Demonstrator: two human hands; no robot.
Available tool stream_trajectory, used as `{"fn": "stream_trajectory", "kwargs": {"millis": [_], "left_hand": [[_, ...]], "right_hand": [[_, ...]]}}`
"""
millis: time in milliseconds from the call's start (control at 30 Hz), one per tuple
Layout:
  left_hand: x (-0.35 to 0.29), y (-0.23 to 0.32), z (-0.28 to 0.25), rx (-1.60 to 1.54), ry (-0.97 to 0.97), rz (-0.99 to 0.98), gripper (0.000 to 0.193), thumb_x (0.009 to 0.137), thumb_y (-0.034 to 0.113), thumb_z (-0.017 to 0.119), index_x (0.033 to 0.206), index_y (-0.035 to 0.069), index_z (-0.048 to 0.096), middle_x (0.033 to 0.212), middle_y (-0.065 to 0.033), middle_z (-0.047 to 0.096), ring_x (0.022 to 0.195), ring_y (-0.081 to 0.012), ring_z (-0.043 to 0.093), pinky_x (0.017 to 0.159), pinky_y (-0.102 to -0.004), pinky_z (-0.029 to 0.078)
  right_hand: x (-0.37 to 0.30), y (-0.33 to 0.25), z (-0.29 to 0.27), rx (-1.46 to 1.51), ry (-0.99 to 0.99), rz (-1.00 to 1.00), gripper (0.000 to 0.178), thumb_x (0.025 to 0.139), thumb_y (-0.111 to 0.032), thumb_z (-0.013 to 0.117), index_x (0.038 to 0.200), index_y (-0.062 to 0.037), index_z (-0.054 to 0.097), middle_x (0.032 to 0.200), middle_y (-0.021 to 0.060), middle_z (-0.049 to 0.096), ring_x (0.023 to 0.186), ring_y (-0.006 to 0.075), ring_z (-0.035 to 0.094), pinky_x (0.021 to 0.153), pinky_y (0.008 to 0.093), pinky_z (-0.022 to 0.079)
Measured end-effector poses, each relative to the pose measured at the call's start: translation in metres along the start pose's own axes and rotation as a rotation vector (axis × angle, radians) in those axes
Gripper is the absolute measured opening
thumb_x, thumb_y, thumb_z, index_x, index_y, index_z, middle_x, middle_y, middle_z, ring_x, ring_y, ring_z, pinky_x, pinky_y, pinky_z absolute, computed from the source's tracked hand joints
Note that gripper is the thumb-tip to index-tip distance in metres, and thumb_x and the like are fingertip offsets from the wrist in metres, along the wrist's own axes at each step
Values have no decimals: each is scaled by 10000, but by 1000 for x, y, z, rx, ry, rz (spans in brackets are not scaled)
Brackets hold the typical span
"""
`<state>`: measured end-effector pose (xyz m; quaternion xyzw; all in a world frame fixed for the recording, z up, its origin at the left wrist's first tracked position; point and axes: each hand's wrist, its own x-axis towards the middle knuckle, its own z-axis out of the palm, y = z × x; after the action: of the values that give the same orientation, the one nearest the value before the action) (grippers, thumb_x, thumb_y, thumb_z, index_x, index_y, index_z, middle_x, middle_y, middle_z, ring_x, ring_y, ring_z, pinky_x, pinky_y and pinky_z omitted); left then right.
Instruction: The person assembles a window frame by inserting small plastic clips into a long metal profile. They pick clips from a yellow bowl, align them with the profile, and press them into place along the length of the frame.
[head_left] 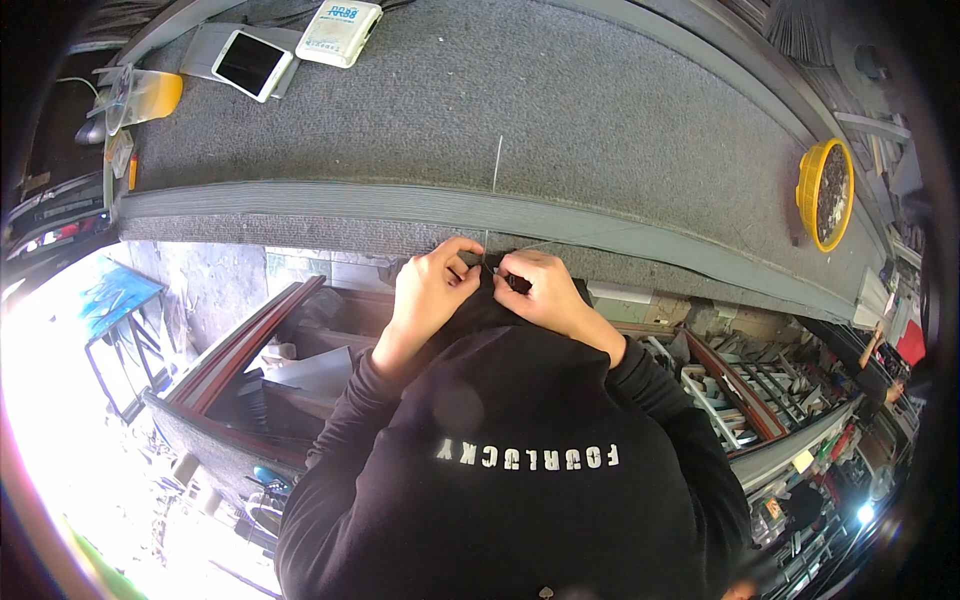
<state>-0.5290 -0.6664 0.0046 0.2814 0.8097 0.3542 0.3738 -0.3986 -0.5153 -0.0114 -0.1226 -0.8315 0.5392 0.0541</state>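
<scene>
Head view: a long workbench (pixel 640 140) covered in grey carpet spans the upper part, its ridged front edge curving across in front of the person. Next in size is the person's black sweatshirt (pixel 520 400), with pale lettering across the chest, filling the lower middle. At the left stands a small table (pixel 112 300) with a blue top; nearer, a reddish-brown rail (pixel 255 345) slants below the bench. Both hands meet at the bench edge, just in front of the sweatshirt. The left hand (pixel 433 285) has thumb and forefinger pinching a small dark piece; the right hand (pixel 548 288) is close beside it, fingers curled inward, but whether they grip anything cannot be told. On the bench, a yellow basket (pixel 826 195) of small bits sits far right, while a white phone (pixel 253 65) lies upper left, beside a white box (pixel 340 33). A thin pale strip (pixel 497 165) lies beyond the hands. Smallest is the small dark piece (pixel 469 258), held at the left fingertips; its kind is unclear.
</scene>
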Motion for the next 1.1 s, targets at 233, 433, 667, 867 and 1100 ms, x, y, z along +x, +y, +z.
{"fn": "stream_trajectory", "kwargs": {"millis": [233,433,667,867,1100], "left_hand": [[1,2,-1,9,-2,-12,243,813,150,742,1046,153,675,704,-32,699,650,-182,707,589,-305,526],[1,1,0,13,-5,-15,240,813,148,738,1044,152,675,695,-32,696,644,-180,705,587,-307,524],[0,3,1,11,10,2,242,809,140,734,1043,150,676,691,-30,694,640,-178,703,589,-305,525],[1,4,0,10,15,5,247,808,142,735,1048,143,677,691,-32,694,634,-181,698,591,-306,525],[-2,-8,3,266,103,225,147,826,236,721,918,122,732,790,-93,717,702,-286,699,633,-370,539]], "right_hand": [[0,0,0,25,29,-9,125,793,-70,717,812,-9,609,730,148,606,667,330,594,612,389,471],[0,0,0,59,48,-15,116,798,-64,716,824,-11,616,735,144,609,677,326,599,614,382,473],[2,0,0,15,39,-38,122,811,-75,708,818,-15,602,716,142,595,639,321,581,581,386,460],[5,-1,1,-6,27,-4,128,827,-92,699,810,-14,599,693,142,579,622,309,585,560,391,456],[2,2,11,-158,-41,115,194,839,-221,685,789,-47,616,775,200,643,728,419,633,609,479,497]]}}
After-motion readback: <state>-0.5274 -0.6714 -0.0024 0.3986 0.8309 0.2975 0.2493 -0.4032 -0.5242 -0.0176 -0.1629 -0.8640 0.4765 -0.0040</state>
